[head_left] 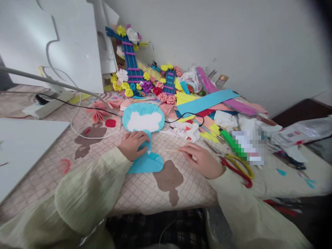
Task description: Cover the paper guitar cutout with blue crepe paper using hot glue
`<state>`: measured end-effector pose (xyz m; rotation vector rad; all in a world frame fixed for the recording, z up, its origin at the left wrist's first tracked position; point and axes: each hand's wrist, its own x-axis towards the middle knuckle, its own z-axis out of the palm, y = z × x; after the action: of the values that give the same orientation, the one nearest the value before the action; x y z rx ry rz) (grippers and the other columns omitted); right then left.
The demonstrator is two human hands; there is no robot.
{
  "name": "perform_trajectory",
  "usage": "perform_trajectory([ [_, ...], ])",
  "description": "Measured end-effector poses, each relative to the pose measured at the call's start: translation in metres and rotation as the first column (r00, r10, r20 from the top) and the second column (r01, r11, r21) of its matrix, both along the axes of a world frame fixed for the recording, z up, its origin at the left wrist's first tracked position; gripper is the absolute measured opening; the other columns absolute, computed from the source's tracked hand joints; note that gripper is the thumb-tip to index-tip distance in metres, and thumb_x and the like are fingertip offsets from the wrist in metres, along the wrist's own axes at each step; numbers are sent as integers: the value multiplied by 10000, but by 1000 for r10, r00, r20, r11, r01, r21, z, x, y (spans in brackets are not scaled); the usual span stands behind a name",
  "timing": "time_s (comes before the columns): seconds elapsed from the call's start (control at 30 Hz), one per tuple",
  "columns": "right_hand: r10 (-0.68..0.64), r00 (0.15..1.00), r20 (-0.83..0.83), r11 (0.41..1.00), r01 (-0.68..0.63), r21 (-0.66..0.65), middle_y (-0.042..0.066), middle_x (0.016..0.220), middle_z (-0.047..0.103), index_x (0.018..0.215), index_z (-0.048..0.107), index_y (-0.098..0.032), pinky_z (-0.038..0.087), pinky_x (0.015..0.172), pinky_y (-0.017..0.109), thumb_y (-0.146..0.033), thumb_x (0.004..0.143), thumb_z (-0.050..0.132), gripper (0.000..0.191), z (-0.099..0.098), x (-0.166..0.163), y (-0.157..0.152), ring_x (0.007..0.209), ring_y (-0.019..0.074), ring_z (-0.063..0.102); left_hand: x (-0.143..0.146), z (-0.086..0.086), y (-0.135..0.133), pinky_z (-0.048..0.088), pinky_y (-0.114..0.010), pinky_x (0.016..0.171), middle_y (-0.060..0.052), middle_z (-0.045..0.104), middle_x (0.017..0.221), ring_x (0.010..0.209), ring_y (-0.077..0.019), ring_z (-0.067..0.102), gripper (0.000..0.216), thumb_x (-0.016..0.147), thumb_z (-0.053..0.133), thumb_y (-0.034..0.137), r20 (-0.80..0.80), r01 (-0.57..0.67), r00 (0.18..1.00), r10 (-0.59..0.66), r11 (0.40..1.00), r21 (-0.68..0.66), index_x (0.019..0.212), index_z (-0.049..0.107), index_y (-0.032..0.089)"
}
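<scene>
A light blue foam cut-out (145, 117) with a round head and a white cloud-like patch lies flat on the checked tablecloth (145, 190). My left hand (134, 144) rests on its narrow stem with fingers curled, pressing it down. My right hand (201, 159) sits just to the right, fingers pinched round a thin wooden stick (171, 150) whose tip points left toward the blue piece. Red-and-yellow scissors (240, 169) lie right beside my right wrist.
A heap of coloured foam sheets, paper roses and blue ladder-like strips (132, 62) fills the back of the table against the wall. White boards (64, 41) stand at back left, a power strip (48, 103) with cables lies left. A green tool (229, 140) and plastic bags lie at right.
</scene>
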<state>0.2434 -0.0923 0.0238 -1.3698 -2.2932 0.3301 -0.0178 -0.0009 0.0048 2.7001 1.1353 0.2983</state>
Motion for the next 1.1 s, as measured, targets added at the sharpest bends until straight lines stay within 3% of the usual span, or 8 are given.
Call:
perform_trajectory([
  [0.17, 60, 997, 47, 997, -58, -41, 45, 927, 601, 1045, 593, -222, 464, 719, 296, -126, 820, 413, 304, -12, -19, 13, 813, 149, 567, 1, 2, -3, 311, -404, 828, -39, 532, 1110, 1031, -236, 453, 255, 775, 450, 288, -24, -18, 1000, 18, 1000, -3, 1008, 533, 223],
  [0.43, 91, 993, 77, 994, -86, -64, 42, 911, 616, 1047, 605, -234, 471, 721, 290, -146, 831, 413, 303, -22, -17, 12, 802, 143, 574, 2, 0, -4, 268, -409, 838, -37, 525, 1109, 1030, -244, 439, 287, 759, 492, 376, -13, -23, 1000, 23, 1000, 15, 1005, 527, 233],
  [1.1, 18, 999, 31, 999, -17, -38, 43, 905, 624, 1025, 614, -229, 482, 700, 287, -166, 842, 404, 285, -25, -11, 1, 797, 142, 582, 2, 1, -5, 245, -405, 864, -43, 490, 1148, 1058, -252, 413, 371, 732, 505, 437, -54, -23, 998, 22, 1000, -9, 1035, 496, 223],
])
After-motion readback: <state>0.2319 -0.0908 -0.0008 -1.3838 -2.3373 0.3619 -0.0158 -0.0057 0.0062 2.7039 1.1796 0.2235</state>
